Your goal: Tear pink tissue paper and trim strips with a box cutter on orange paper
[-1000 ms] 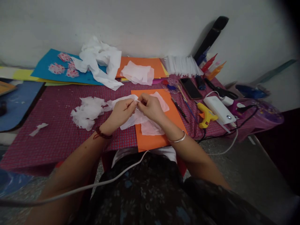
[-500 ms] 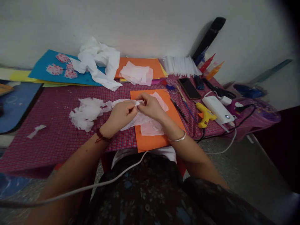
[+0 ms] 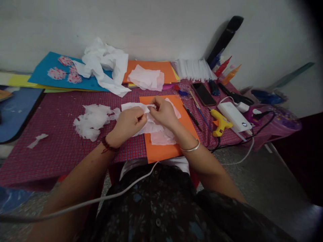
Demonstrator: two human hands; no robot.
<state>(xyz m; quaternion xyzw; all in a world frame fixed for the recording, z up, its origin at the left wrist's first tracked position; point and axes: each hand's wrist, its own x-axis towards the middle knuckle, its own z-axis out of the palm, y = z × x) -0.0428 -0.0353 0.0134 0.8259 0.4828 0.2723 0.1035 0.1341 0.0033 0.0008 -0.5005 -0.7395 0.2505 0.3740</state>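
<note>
Running left to right, white tissue (image 3: 134, 106)

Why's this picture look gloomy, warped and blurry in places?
Head view, light: dim and flat; head view, edges: upper-right corner goes black, left forearm looks stretched, white cable blurs toward lower left; head view, middle: white tissue paper by the right hand looks soft, fine edges unclear.

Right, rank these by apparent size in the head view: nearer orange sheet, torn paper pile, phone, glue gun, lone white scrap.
Nearer orange sheet
Torn paper pile
Phone and glue gun: too alike to rank
Lone white scrap
</note>
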